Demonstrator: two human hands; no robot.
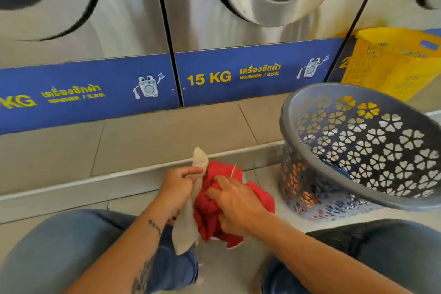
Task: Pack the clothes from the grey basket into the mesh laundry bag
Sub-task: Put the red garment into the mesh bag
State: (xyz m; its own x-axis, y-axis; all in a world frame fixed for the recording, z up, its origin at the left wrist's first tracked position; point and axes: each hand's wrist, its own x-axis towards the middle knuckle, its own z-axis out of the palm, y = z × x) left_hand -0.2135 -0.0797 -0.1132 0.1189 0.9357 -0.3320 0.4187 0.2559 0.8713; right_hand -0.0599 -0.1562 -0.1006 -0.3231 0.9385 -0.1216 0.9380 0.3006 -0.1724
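Observation:
A bunched red garment (256, 194) lies low in front of me, between my knees. My right hand (235, 205) presses down on it with fingers curled into the cloth. My left hand (177, 185) pinches a pale beige fabric edge (187, 227) that runs along the red garment's left side; whether this is the mesh bag I cannot tell. The grey basket (296, 102) with flower-shaped holes stands tilted at the right, and a little dark blue cloth (338, 169) shows inside it.
Steel washing machines (238, 19) with a blue "15 KG" band fill the wall ahead. A raised tiled step (143, 141) runs below them. A yellow plastic basket (391, 62) stands at the far right. My jeans-clad knees (59, 253) frame the floor on both sides.

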